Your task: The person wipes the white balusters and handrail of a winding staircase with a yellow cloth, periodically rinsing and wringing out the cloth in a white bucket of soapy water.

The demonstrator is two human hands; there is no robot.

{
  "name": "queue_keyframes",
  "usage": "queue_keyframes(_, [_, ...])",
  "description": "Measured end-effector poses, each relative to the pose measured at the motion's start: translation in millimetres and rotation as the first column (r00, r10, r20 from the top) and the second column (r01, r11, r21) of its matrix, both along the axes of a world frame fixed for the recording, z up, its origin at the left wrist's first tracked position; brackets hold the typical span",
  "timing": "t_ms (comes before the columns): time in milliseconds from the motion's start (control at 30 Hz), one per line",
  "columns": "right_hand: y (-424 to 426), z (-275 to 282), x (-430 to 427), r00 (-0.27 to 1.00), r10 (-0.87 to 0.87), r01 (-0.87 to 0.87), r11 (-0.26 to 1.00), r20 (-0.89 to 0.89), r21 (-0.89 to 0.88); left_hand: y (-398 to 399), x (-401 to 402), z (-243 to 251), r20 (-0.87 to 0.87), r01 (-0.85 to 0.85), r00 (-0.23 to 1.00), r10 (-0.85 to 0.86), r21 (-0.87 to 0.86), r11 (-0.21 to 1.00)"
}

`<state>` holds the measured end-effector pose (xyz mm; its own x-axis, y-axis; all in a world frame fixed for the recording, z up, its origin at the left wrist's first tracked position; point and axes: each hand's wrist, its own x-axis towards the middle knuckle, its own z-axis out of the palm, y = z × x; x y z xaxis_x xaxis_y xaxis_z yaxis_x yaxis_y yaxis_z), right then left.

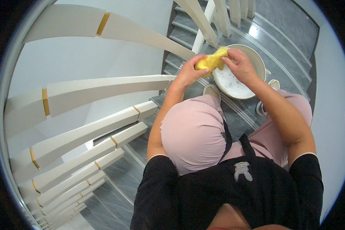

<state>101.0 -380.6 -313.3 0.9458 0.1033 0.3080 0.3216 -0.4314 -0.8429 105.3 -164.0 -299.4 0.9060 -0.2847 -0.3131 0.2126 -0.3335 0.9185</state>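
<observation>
A bunched yellow cloth (212, 61) is stretched between my two hands, above the left rim of a white bucket (260, 66). My left hand (191, 70) grips the cloth's left end, with the thumb along its lower side. At the other end, my right hand (241, 64) pinches the cloth between thumb and fingers, over the bucket's opening. Whitish suds and water (233, 82) lie in the bucket. The bucket stands on a grey stair tread between my feet and the steps beyond.
White balusters with gold bands (103, 24) line the left side, joining a curved handrail (5, 115). More balusters (222, 17) stand ahead. Grey marble-look steps (276, 40) with pale strips curve away to the right. A white wall (333, 72) rises on the right. My shoe (212, 91) is near the bucket.
</observation>
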Motion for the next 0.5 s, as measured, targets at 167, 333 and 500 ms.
queue_keyframes(167, [6,9,1,0.964,-0.023,0.062,0.988,-0.264,0.139,7,-1,-4,0.225,0.014,0.966,-0.131,0.456,0.89])
queue_keyframes(333, [12,4,5,0.854,0.177,0.079,0.885,-0.489,0.459,4,-10,21,-0.146,-0.15,0.982,0.116,-0.251,0.956])
queue_keyframes(500, [11,9,11,0.696,0.501,0.085,0.653,-0.514,0.752,7,-11,16,-0.196,-0.173,0.974,0.115,-0.316,0.933])
